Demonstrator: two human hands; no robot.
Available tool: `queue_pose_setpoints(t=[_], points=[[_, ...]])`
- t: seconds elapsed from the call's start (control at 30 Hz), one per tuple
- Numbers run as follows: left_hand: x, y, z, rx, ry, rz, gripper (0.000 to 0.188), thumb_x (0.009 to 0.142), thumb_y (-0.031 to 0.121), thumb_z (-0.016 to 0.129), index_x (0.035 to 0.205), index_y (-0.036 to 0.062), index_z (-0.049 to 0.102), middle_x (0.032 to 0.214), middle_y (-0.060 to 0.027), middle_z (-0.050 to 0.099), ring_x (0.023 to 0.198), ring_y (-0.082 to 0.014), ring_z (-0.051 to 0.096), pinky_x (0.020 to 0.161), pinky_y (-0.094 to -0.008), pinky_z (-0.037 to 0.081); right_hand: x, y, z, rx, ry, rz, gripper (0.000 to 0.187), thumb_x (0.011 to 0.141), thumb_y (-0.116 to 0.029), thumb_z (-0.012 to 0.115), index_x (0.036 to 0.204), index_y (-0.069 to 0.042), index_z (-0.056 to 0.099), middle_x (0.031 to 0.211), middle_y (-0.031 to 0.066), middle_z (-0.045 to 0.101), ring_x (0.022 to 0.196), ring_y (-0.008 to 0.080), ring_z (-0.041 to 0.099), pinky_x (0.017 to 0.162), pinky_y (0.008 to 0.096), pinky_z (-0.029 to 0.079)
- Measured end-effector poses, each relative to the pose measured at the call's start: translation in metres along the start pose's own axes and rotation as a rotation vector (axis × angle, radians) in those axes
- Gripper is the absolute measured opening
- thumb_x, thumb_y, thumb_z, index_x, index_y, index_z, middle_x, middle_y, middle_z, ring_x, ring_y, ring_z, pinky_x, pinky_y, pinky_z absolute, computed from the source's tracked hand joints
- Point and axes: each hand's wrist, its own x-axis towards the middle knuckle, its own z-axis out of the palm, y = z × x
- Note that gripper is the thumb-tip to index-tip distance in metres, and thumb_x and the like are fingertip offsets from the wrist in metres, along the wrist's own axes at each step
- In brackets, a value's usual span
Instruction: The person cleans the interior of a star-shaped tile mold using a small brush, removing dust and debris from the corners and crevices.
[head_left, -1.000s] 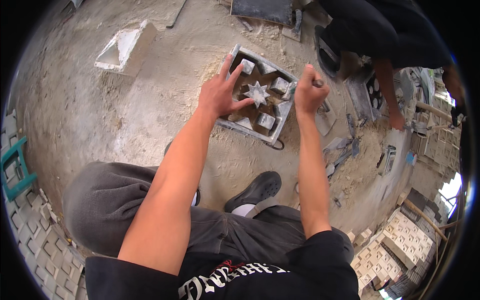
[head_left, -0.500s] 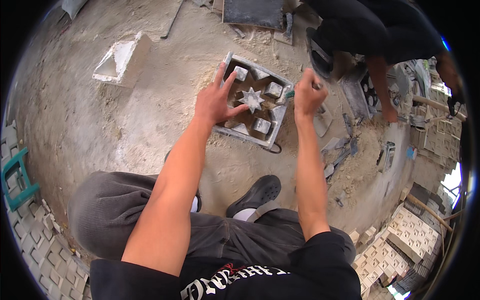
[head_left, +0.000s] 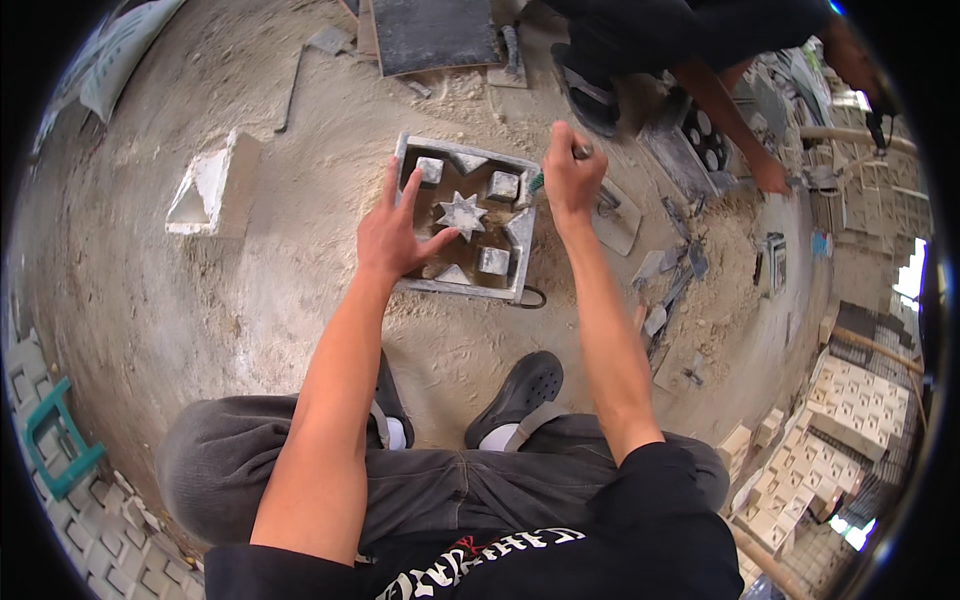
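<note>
A square metal mould [head_left: 463, 290] lies on the dusty ground in front of me. Inside it are an eight-pointed star [head_left: 462, 216] at the centre, raised square blocks and triangular pieces along the walls. My left hand [head_left: 388, 235] is spread over the mould's left side, fingers apart, covering part of that rim. At the right rim, my right hand [head_left: 573, 180] is closed round the handle of a small brush with green bristles [head_left: 537, 184]. The bristles are at the mould's upper right wall; most of the handle is hidden in my fist.
A white block with a hollow face [head_left: 215, 190] stands to the left. Trowels [head_left: 690, 262] and loose powder lie to the right. A co-worker's hand [head_left: 768, 172] is beside another mould [head_left: 680, 150]. Stacked patterned blocks [head_left: 845, 410] rise at the right edge, a green stool [head_left: 60, 438] at the left.
The whole view has shifted, so the mould and both hands appear further left. My left hand stays spread on the mould, and the brush remains at its right wall.
</note>
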Motion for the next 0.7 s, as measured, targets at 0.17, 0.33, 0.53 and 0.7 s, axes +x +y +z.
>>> queue_pose_setpoints(t=[0.17,0.33,0.53,0.7], points=[[0.0,0.001,0.002,0.055,0.094,0.072,0.097,0.069,0.065,0.073,0.145,0.015,0.039,0.154,-0.0195,0.027,0.113,-0.0375,0.059,0.077,-0.0417,0.056,-0.004,-0.012,-0.003,0.141,0.134,-0.063,0.043,0.093,-0.022,0.055,0.061,0.002,0.038,0.052,-0.0026,0.032,0.054,0.0048,0.033,0.048,0.0314,0.026],[0.0,-0.002,0.002,0.094,0.1,0.067,0.096,0.069,0.065,0.073,0.143,0.013,0.041,0.153,-0.0209,0.029,0.113,-0.0373,0.06,0.078,-0.0419,0.055,-0.008,-0.029,0.004,0.071,0.129,-0.125,0.041,0.093,-0.019,0.055,0.061,0.002,0.04,0.053,-0.001,0.03,0.054,0.0049,0.033,0.046,0.0307,0.026],[0.0,-0.003,0.003,0.081,0.113,0.09,0.095,0.07,0.064,0.072,0.144,0.0138,0.038,0.153,-0.0205,0.028,0.114,-0.0386,0.059,0.077,-0.0424,0.056,0.002,-0.034,0.015,0.003,-0.019,-0.142,0.04,0.092,-0.017,0.056,0.058,0.001,0.042,0.051,-0.0001,0.032,0.052,0.0052,0.034,0.046,0.0309,0.028],[0.0,0.001,0.002,0.062,0.101,0.08,0.096,0.069,0.065,0.072,0.143,0.0129,0.041,0.153,-0.0211,0.029,0.116,-0.0373,0.058,0.079,-0.0416,0.055,0.003,-0.005,0.011,0.049,0.136,-0.093,0.044,0.092,-0.022,0.056,0.058,0.001,0.04,0.05,-0.0013,0.034,0.052,0.0055,0.034,0.046,0.0316,0.028]])
